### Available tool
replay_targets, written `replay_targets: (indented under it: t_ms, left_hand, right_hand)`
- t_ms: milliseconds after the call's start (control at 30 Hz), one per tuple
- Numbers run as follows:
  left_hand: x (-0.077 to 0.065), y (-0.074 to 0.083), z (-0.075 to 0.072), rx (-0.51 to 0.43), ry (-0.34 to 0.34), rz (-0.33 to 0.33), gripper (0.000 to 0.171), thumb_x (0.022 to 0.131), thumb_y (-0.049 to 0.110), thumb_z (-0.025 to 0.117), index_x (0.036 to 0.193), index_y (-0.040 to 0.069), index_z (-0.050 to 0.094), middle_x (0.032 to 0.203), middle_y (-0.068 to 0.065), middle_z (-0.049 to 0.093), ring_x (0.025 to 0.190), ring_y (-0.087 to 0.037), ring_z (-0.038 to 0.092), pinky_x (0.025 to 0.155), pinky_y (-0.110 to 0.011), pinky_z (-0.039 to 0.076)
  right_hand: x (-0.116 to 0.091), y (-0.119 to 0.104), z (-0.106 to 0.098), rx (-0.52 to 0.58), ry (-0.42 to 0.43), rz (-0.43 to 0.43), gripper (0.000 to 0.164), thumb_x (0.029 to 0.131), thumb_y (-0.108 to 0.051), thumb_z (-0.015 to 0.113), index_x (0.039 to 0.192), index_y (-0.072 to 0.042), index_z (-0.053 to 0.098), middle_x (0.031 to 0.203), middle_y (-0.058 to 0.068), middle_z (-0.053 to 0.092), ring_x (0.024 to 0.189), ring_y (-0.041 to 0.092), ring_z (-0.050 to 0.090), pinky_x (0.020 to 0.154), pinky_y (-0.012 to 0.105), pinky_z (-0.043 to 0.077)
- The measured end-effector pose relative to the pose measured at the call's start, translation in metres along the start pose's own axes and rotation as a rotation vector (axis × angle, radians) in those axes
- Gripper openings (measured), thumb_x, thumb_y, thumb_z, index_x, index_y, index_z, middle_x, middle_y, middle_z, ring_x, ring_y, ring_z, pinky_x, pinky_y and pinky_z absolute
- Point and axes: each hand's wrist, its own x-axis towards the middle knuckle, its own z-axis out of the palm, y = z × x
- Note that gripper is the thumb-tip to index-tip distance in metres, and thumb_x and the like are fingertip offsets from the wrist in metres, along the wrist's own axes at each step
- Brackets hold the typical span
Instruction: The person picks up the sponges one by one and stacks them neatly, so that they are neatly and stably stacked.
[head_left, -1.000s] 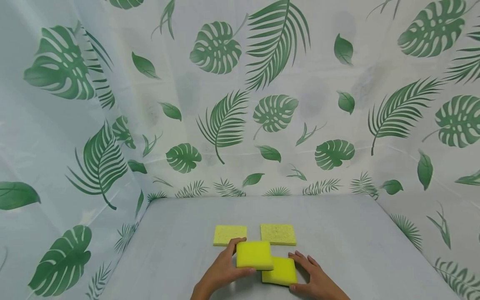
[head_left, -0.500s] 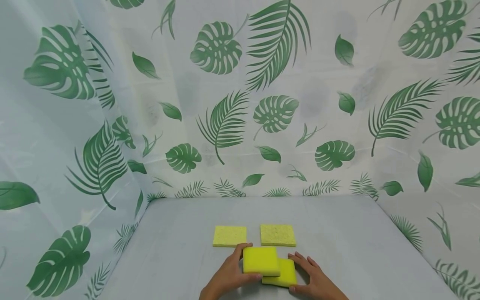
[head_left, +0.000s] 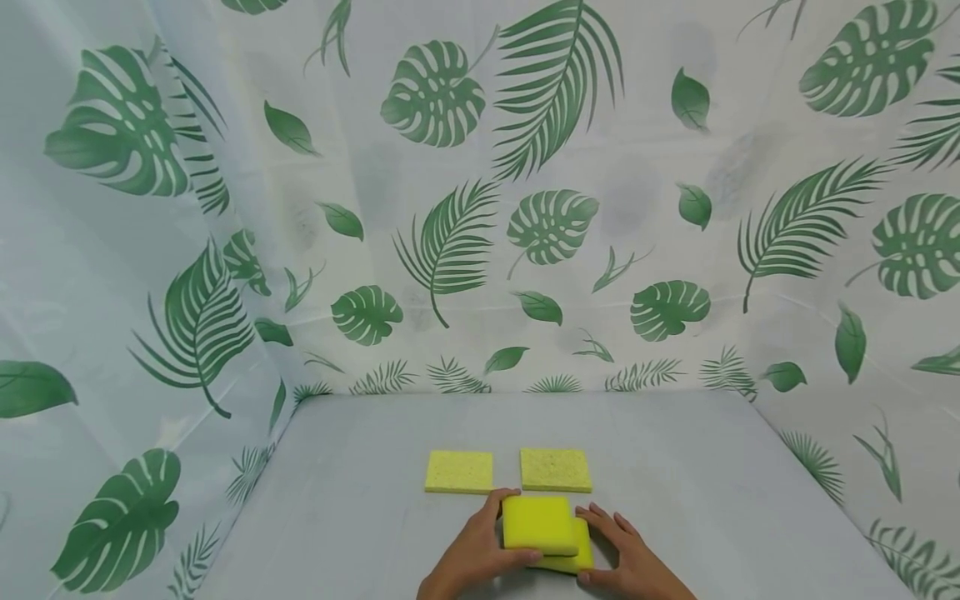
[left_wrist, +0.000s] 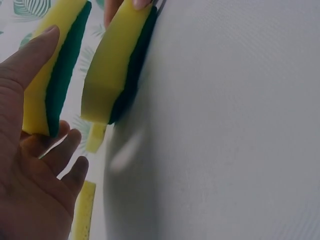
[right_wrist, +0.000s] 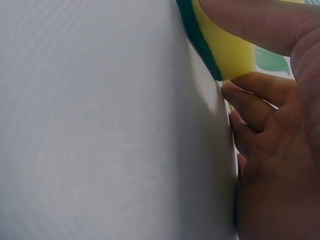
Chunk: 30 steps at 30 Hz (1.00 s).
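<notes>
My left hand (head_left: 474, 548) pinches a bright yellow sponge (head_left: 538, 525) between thumb and fingers. Its dark green scouring side (left_wrist: 67, 70) faces down. This sponge is held above a second yellow and green sponge (left_wrist: 107, 75), covering most of it in the head view; the left wrist view shows a gap between the two. With thumb and fingertips at its right end, my right hand (head_left: 628, 554) holds the lower sponge, which lies on the table, green side down. One end of that sponge appears in the right wrist view, under the thumb (right_wrist: 255, 22).
Two thinner pale yellow sponges, a left one (head_left: 459, 472) and a right one (head_left: 556, 469), lie side by side beyond the hands. A light grey cloth covers the table (head_left: 360, 475). White curtains (head_left: 480, 333) with green leaf prints enclose the back and sides.
My left hand has moved right and slightly toward me with its sponge, which now overlaps more of the lower sponge. The right hand and the lower sponge have stayed almost still.
</notes>
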Motion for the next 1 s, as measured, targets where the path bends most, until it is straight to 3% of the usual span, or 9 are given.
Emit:
replay_targets:
  t_ms: [400,800,1000]
  left_hand:
    - [0.003,0.0,0.01,0.003,-0.027,-0.003,0.088,0.084,0.052,0.091,0.153,0.018,0.048,0.141,0.001,0.061,0.117,-0.018,0.059,0.107,-0.059,0.048]
    - [0.007,-0.001,0.017,0.035,-0.021,0.025,0.086,0.084,0.049,0.092,0.152,0.021,0.047,0.138,0.0,0.063,0.114,-0.015,0.059,0.106,-0.055,0.049]
    - [0.009,0.004,0.02,0.046,-0.027,0.022,0.088,0.084,0.049,0.092,0.154,0.022,0.046,0.141,-0.001,0.062,0.114,-0.015,0.059,0.108,-0.055,0.048]
  right_hand:
    - [-0.003,0.002,-0.003,0.017,-0.014,-0.059,0.093,0.079,-0.043,0.094,0.156,-0.009,0.055,0.166,0.025,0.039,0.148,0.066,0.021,0.109,0.086,0.024]
    - [-0.002,0.001,-0.002,0.016,-0.02,0.0,0.104,0.076,-0.047,0.095,0.159,-0.004,0.05,0.166,0.022,0.041,0.151,0.061,0.021,0.109,0.084,0.026]
    - [-0.002,0.003,-0.002,0.025,-0.019,-0.011,0.106,0.078,-0.044,0.094,0.161,-0.003,0.045,0.165,0.024,0.042,0.15,0.063,0.021,0.108,0.085,0.026]
